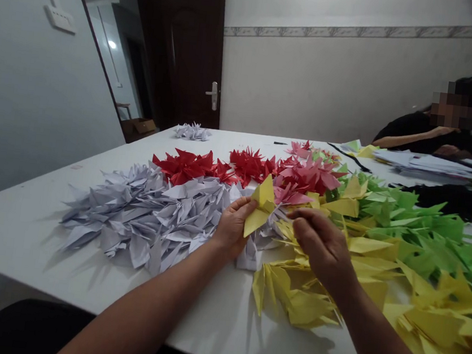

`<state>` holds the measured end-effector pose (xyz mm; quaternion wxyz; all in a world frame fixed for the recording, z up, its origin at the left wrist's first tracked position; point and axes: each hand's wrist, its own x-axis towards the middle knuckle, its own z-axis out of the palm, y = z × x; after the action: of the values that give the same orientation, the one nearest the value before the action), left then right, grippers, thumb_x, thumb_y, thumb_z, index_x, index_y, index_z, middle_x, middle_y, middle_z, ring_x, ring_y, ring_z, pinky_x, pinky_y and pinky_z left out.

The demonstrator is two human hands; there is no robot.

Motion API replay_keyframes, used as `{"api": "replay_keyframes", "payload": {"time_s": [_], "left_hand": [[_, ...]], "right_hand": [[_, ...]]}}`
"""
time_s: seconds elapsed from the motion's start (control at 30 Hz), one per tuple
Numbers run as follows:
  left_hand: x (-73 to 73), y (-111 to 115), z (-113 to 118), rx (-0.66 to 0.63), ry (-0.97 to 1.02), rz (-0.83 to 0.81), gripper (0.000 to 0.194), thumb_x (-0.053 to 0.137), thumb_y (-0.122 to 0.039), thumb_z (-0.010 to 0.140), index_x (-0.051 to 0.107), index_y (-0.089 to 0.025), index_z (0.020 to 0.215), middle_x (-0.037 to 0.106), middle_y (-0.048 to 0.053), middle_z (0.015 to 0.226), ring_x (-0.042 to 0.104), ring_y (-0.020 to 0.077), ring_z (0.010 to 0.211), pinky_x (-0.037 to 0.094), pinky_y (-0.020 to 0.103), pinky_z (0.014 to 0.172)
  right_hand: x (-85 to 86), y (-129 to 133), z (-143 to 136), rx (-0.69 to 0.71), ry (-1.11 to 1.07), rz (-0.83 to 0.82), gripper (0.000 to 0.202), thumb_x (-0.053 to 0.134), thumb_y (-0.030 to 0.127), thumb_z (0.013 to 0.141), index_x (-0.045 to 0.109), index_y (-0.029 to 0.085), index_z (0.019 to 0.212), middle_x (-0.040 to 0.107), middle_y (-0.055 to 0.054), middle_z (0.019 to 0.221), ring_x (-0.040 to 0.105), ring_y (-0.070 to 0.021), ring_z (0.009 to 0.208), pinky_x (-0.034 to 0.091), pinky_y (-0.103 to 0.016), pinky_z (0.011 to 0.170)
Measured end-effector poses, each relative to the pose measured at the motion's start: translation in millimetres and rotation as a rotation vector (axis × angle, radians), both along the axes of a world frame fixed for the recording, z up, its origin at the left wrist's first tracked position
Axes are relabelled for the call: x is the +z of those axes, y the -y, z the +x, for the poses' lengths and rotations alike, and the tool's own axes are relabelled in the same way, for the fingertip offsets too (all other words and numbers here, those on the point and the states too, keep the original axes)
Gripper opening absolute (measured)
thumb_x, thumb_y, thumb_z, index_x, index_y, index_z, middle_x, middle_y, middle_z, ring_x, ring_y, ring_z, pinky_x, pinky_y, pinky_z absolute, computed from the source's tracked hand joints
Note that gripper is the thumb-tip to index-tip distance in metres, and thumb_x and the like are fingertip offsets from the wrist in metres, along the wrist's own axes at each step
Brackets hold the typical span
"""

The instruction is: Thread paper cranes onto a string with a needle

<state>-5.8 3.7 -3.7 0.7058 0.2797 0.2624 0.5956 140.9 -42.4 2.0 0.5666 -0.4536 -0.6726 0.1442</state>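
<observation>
Apparently at a close-handling step, clamps a folded yellow paper in the fingers of the left hand above white folded papers on the surface, pinches the fingers of the right hand together nearby, contents unclear, likely needing light steadiness.

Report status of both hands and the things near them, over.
Left hand: holding folded yellow paper. Right hand: fingers pinched, contents unclear. White pile, yellow pile close around hands.

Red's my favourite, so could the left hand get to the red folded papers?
Probably yes: mostly white folded papers lie between the left hand and the red folded papers. But it's holding a yellow folded paper, so it might need emptying first.
</observation>
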Motion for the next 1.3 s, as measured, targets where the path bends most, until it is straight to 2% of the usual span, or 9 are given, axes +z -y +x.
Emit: {"api": "replay_keyframes", "payload": {"time_s": [0.07, 0.17, 0.33, 0.6, 0.9, 1.13, 1.23, 1.3], "left_hand": [[0.5, -1, 0, 0.007, 0.026, 0.007, 0.025, 0.079, -0.020, 0.059, 0.059, -0.015, 0.073, 0.066, -0.001, 0.066, 0.060, 0.0100, 0.059, 0.047, 0.021, 0.060], [-0.1, 1, 1, -0.003, 0.031, 0.028, 0.028, 0.080, -0.019, 0.058, 0.059, -0.015, 0.076, 0.066, -0.002, 0.067, 0.060, 0.0102, 0.061, 0.047, 0.022, 0.062], [-1.9, 4, 3, -0.023, -0.013, 0.103, 0.032, 0.082, -0.022, 0.055, 0.060, -0.015, 0.078, 0.066, -0.002, 0.071, 0.061, 0.0099, 0.064, 0.046, 0.022, 0.064], [-4.9, 5, 3, -0.058, -0.044, 0.161, 0.030, 0.081, -0.021, 0.056, 0.061, -0.016, 0.078, 0.066, -0.003, 0.072, 0.060, 0.0087, 0.066, 0.046, 0.020, 0.064], [-8.3, 4, 3, -0.063, -0.061, 0.155, 0.031, 0.082, -0.023, 0.055, 0.061, -0.016, 0.076, 0.065, -0.003, 0.070, 0.059, 0.0079, 0.062, 0.045, 0.020, 0.062], [-5.5, 3, 3, -0.040, -0.065, 0.125, 0.036, 0.084, -0.025, 0.050, 0.060, -0.015, 0.075, 0.065, -0.003, 0.068, 0.059, 0.0080, 0.060, 0.046, 0.019, 0.060], [-4.8, 0, 3, 0.008, -0.038, 0.099, 0.041, 0.086, -0.028, 0.047, 0.059, -0.015, 0.076, 0.065, -0.002, 0.067, 0.059, 0.0088, 0.060, 0.047, 0.020, 0.059], [-5.1, -1, 3, 0.014, -0.030, 0.096, 0.041, 0.085, -0.028, 0.048, 0.060, -0.014, 0.077, 0.066, -0.001, 0.069, 0.060, 0.0093, 0.062, 0.048, 0.020, 0.060]], "right_hand": [[-2.0, 1, -3, 0.056, 0.163, -0.045, 0.026, 0.050, 0.041, 0.087, 0.062, 0.018, 0.091, 0.063, -0.003, 0.077, 0.057, -0.0141, 0.067, 0.045, -0.025, 0.061], [-4.1, -1, -7, 0.061, 0.275, -0.144, 0.028, 0.047, 0.040, 0.089, 0.065, 0.018, 0.091, 0.067, -0.004, 0.081, 0.059, -0.0157, 0.071, 0.045, -0.026, 0.064], [-6.2, -5, -5, 0.032, 0.254, -0.211, 0.031, 0.047, 0.039, 0.089, 0.068, 0.019, 0.098, 0.071, -0.004, 0.089, 0.063, -0.0179, 0.076, 0.046, -0.027, 0.066], [-7.9, -8, -3, -0.032, 0.331, -0.198, 0.031, 0.045, 0.037, 0.089, 0.070, 0.020, 0.098, 0.073, -0.004, 0.088, 0.065, -0.0187, 0.074, 0.046, -0.028, 0.066], [-8.7, -9, -1, -0.054, 0.336, -0.217, 0.030, 0.046, 0.035, 0.088, 0.071, 0.020, 0.097, 0.073, -0.006, 0.089, 0.066, -0.0209, 0.082, 0.047, -0.030, 0.074], [-9.5, -9, -2, -0.033, 0.343, -0.163, 0.026, 0.048, 0.033, 0.088, 0.070, 0.019, 0.092, 0.072, -0.004, 0.083, 0.064, -0.0171, 0.071, 0.045, -0.027, 0.065], [-9.0, -8, -3, -0.025, 0.318, -0.074, 0.024, 0.051, 0.035, 0.087, 0.067, 0.018, 0.084, 0.068, -0.003, 0.072, 0.059, -0.0150, 0.062, 0.043, -0.026, 0.058], [-8.7, -7, -4, -0.063, 0.243, 0.013, 0.023, 0.057, 0.037, 0.083, 0.066, 0.017, 0.089, 0.068, -0.004, 0.076, 0.059, -0.0150, 0.063, 0.044, -0.026, 0.058]]}}
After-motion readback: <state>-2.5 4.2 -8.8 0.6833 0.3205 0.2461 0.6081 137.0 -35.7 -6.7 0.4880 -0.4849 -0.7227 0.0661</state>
